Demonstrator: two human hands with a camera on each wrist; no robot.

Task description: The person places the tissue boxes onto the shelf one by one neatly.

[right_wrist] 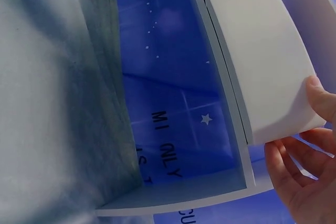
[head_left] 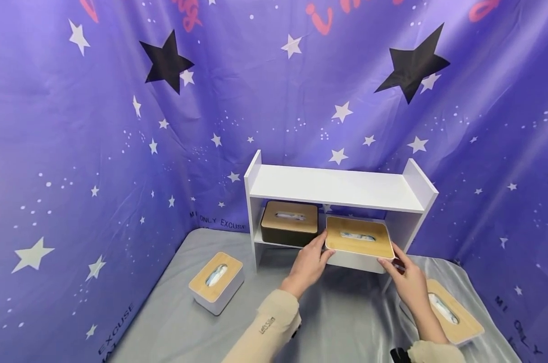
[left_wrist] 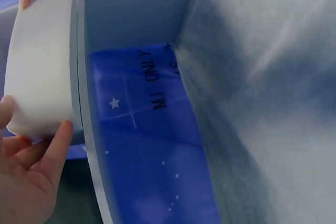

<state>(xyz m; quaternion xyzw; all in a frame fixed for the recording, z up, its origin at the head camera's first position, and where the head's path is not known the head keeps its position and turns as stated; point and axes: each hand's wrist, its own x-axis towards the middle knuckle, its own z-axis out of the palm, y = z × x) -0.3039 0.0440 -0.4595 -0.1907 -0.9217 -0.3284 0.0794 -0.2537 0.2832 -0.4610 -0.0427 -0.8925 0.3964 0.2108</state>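
Sleeves (head_left: pixel 274 315), hands (head_left: pixel 307 263) (head_left: pixel 409 282) gripping box (head_left: pixel 360 245) edges — narrow gap (head_left: pixel 321 222) leftward

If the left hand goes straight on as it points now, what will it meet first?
Probably the held box, whose left end the left hand touches; the dark box is also close, depth unclear.

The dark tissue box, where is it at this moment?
In the head view, the dark tissue box stands on the left inside the white shelf, beside the white tissue box gripped by the left hand and right hand.
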